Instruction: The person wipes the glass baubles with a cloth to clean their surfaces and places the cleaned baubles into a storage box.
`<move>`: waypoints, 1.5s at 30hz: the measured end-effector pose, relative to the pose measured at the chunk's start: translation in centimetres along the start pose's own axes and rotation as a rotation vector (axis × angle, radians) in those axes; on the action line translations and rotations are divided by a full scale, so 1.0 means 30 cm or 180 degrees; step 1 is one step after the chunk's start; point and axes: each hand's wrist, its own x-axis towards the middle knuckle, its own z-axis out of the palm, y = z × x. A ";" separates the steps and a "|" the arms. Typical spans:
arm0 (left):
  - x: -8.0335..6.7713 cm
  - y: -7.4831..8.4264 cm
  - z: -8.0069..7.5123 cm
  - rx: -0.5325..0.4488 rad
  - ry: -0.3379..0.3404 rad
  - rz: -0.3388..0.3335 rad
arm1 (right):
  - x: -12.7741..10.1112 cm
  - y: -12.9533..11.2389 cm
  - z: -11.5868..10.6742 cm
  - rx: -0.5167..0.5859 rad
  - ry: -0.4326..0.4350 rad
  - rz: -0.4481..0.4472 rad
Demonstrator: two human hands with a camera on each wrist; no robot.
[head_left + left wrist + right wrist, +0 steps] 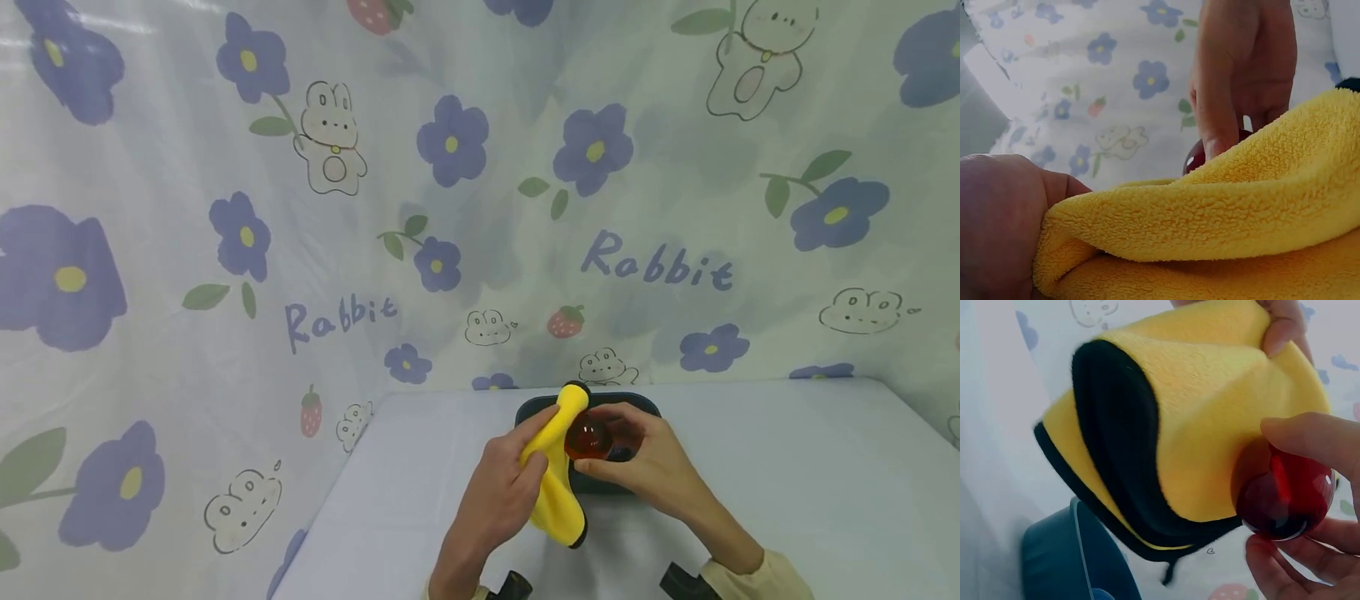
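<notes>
Hiding most of the red ball [586,439] in the head view, the yellow cloth [553,475] and the right hand [647,467] leave only a glossy orange-red patch showing at about 12 o'clock from the wrists. The right hand's fingers curl round the ball, pinching it between thumb and fingertips; the right wrist view shows it as a smooth, translucent, deep red sphere with bright highlights. The left hand [498,492] grips the cloth, fingers bunched into its fleecy pile, and presses it against the ball's 9 o'clock side. The cloth is thick and nubbly, yellow on one face, black on the other, with a black bound edge. Behind the hands, a dark blue tray [534,407] with rounded corners rests on the pale counter [787,467]; most of it is covered, so its contents cannot be made out. The left wrist view is nearly filled by cloth, with the ball barely peeking out.
</notes>
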 end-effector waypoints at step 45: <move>0.026 -0.037 0.003 -0.0251 -0.0459 -0.0206 | -0.017 -0.050 -0.020 -0.0268 0.0485 -0.0623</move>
